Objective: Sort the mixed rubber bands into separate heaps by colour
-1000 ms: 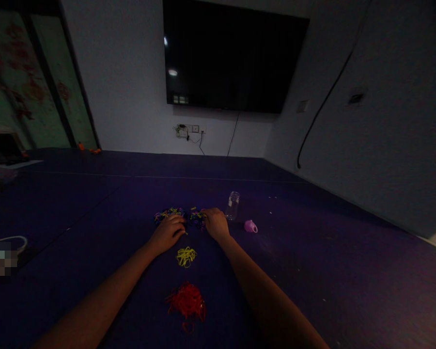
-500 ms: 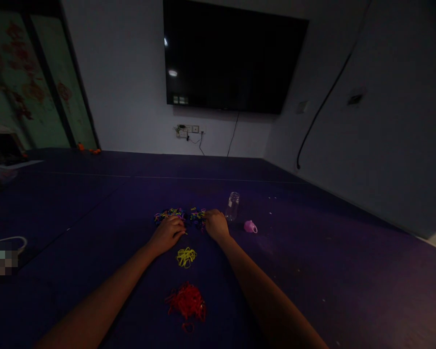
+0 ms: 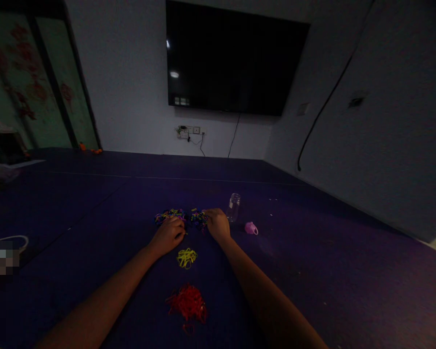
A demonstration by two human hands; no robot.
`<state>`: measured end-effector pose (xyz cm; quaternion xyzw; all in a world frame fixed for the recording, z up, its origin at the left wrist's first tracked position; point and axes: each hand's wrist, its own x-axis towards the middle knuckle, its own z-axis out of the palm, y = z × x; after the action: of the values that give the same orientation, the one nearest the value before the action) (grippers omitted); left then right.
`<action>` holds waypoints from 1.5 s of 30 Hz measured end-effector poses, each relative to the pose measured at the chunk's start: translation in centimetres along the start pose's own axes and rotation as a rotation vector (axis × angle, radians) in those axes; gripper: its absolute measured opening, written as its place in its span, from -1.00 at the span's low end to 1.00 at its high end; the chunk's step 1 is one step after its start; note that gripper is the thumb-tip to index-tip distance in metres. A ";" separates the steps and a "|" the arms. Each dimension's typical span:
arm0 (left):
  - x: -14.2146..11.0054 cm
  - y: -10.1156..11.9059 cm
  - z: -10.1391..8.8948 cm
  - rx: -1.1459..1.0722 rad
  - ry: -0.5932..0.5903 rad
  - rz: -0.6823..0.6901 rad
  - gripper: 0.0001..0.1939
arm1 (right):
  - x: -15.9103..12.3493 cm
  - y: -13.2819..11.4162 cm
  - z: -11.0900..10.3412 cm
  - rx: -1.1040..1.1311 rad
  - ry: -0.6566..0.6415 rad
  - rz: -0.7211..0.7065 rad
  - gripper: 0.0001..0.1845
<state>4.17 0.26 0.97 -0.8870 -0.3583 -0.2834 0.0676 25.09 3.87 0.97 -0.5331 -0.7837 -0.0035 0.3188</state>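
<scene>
1. Left hand (image 3: pixel 170 235), fingers curled at multicoloured heap of thin loops (image 3: pixel 170 213); cannot tell if gripping.
2. Yellow loop pile (image 3: pixel 187 258); nearer, red loop pile (image 3: pixel 189 304).
3. Right hand (image 3: pixel 218 225), fingers bent at the heap; grip unclear.
4. Clear bottle (image 3: pixel 234 208), rounded pink cap (image 3: pixel 250 228).

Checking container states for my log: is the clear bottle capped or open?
Open: the clear bottle shows a bare rim, and a pink looped piece sits apart beside it.

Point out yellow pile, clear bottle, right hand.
yellow pile (image 3: pixel 186 258), head view: middle of the loops
clear bottle (image 3: pixel 233 210), head view: middle of its body
right hand (image 3: pixel 218 224), head view: back of the hand
</scene>
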 end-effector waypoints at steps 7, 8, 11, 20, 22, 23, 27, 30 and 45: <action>-0.1 -0.4 0.4 -0.020 0.108 -0.057 -0.83 | 0.1 -0.2 0.1 -0.027 -0.058 -0.045 -0.59; -0.1 -0.5 0.5 -0.023 0.134 -0.078 -0.83 | 0.1 -0.2 0.0 -0.028 -0.067 -0.051 -0.59; -0.3 -0.9 0.9 -0.023 0.205 -0.118 -0.85 | 0.2 -0.5 -0.1 -0.034 -0.101 -0.078 -0.58; -0.4 -1.6 1.3 0.007 0.340 -0.125 -0.78 | 0.2 -1.7 -0.5 -0.122 -0.147 -0.123 -0.58; -0.4 -1.7 1.3 0.008 0.334 -0.130 -0.76 | 0.2 -1.7 -0.7 -0.129 -0.151 -0.129 -0.60; -0.5 -1.7 1.3 0.006 0.329 -0.130 -0.76 | 0.2 -1.7 -0.7 -0.134 -0.155 -0.133 -0.61; -0.4 -1.5 1.0 -0.008 0.303 -0.121 -0.83 | 0.2 -1.7 -0.9 -0.172 -0.175 -0.118 -0.65; -0.4 -1.4 0.8 -0.018 0.287 -0.128 -0.86 | 0.2 -1.8 -0.9 -0.203 -0.212 -0.103 -0.67; -0.3 -0.9 0.4 -0.022 0.249 -0.144 -0.88 | 0.2 -1.0 0.3 -0.122 -0.203 -0.157 -0.60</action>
<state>3.52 0.87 0.40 -0.8178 -0.4066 -0.3991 0.0813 24.04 3.71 1.23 -0.4863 -0.8494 -0.0222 0.2037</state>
